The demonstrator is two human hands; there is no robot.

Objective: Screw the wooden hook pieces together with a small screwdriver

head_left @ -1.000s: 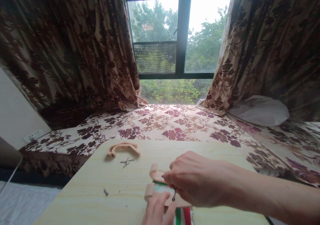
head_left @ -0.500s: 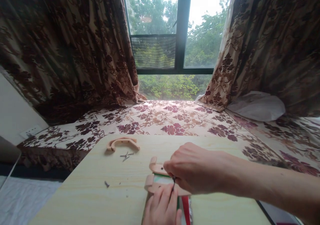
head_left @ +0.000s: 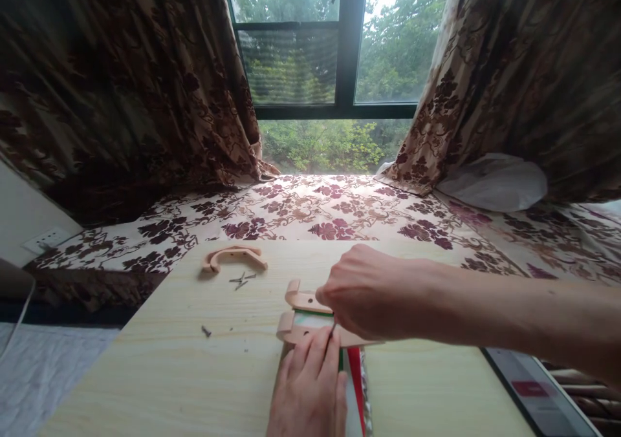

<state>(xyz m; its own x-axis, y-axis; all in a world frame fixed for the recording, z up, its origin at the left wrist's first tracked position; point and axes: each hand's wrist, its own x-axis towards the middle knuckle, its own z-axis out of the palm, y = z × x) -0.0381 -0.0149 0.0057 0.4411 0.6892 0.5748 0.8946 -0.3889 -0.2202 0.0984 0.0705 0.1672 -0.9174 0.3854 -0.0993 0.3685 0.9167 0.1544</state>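
Observation:
My left hand [head_left: 310, 385] lies flat with fingers stretched over a curved wooden hook piece [head_left: 286, 326], pressing on it. That piece rests across a white, green and red packet [head_left: 356, 369], along with a second wooden hook piece [head_left: 295, 295] just behind it. My right hand [head_left: 359, 291] is closed in a fist above the pieces, around a thin dark-shafted tool [head_left: 333, 327]. Its shaft points down beside my left fingertips. Most of the tool is hidden inside the fist, so its exact kind does not show. A dark hole is visible in each hook piece.
Two more curved wooden pieces [head_left: 237, 253] lie at the table's back left, with several screws [head_left: 240, 282] beside them. Another screw [head_left: 206, 331] lies nearer me. A tablet-like device [head_left: 533, 392] is at the lower right. Beyond the pale wooden table [head_left: 160, 372] spreads a floral cloth [head_left: 334, 204].
The view has tilted down slightly, so everything sits higher. My right fist still grips the tool in nearly the same place, with less of its shaft showing. My left hand stays on the piece.

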